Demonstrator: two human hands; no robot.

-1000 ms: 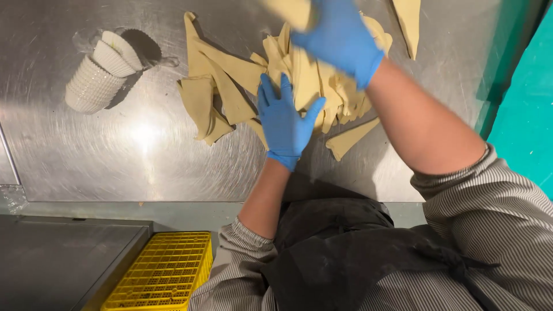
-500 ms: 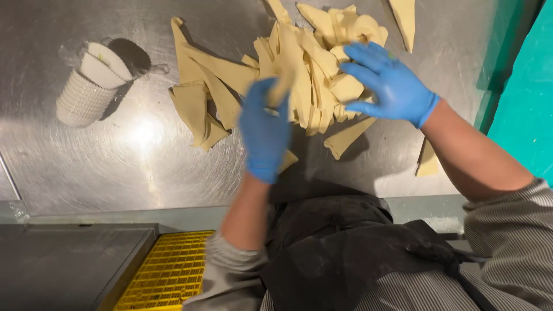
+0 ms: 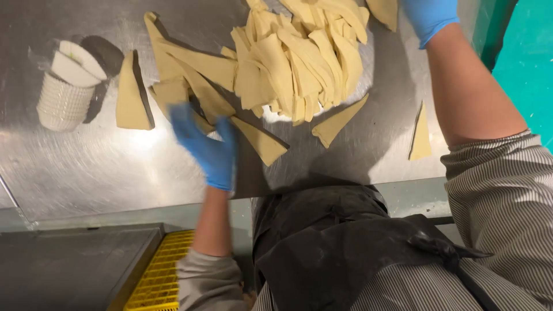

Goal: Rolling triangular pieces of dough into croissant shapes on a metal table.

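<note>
Blurred left hand, right hand cut off at the top edge

The left hand (image 3: pixel 208 151) is smeared with motion, so its grip cannot be made out, and it hides the dough (image 3: pixel 299 63) beneath it near the counter's (image 3: pixel 103 173) front edge. Only the wrist of the right hand (image 3: pixel 429 17) shows; its fingers lie beyond the frame. The pile's far end and the yellow crate (image 3: pixel 158 276) are also cut off.

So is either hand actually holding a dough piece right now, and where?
Cannot tell. The left hand is blurred over the dough triangles; no grip shows. The right hand is mostly out of frame.
</note>
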